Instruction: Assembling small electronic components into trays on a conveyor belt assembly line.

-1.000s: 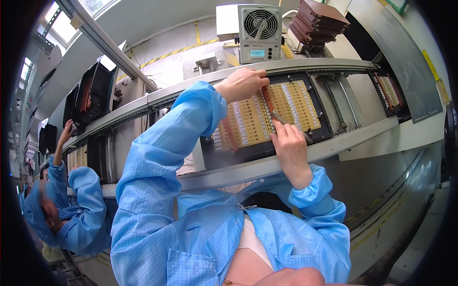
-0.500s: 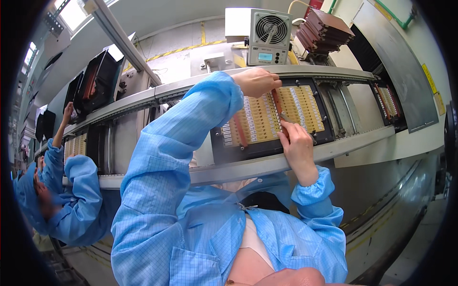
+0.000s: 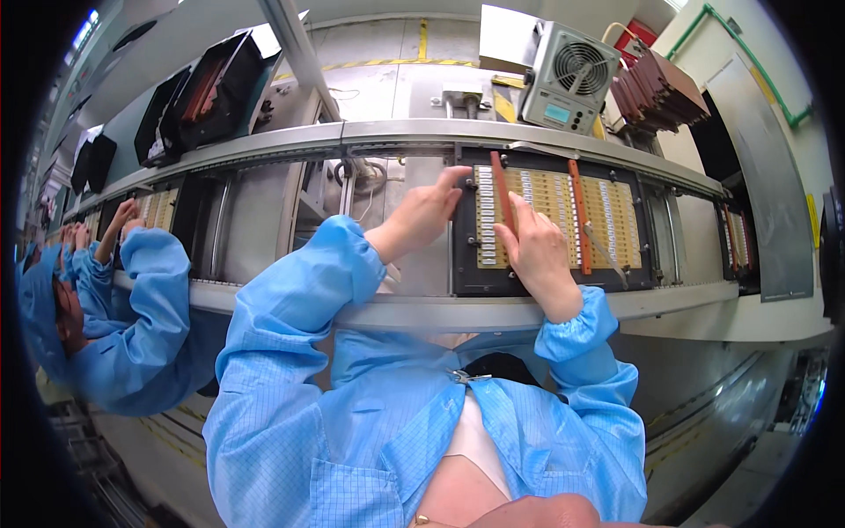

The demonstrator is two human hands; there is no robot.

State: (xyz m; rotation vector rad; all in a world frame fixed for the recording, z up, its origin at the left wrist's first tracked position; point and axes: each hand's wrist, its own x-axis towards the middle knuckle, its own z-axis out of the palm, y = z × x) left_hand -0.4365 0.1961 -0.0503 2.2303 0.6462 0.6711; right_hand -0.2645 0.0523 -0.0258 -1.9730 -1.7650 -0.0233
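Note:
A black-framed fixture [image 3: 462, 264] holds a yellow board [image 3: 546, 195] with rows of small white parts. Two reddish-brown bars cross it lengthwise. My right hand [image 3: 541, 255] is over the board, its thumb and index finger closed around the near part of the left bar [image 3: 501, 180], which leans slightly. The other bar [image 3: 578, 211] lies to the right, untouched. Beside it rests a thin grey metal strip [image 3: 607, 255], its kind unclear. My left hand [image 3: 418, 220] is at the fixture's left edge, index finger stretched towards the frame, holding nothing visible.
Metal conveyor rails [image 3: 396, 132] run along the far and near sides. Behind stand a grey fan unit [image 3: 572, 75] and a stack of brown trays [image 3: 660, 92]. Black bins [image 3: 216, 88] are at far left. A co-worker in blue [image 3: 132, 334] works to my left.
My left hand has come back from the middle bar's far end to the fixture's left edge. My right hand has shifted from that bar to the left one. The view has turned.

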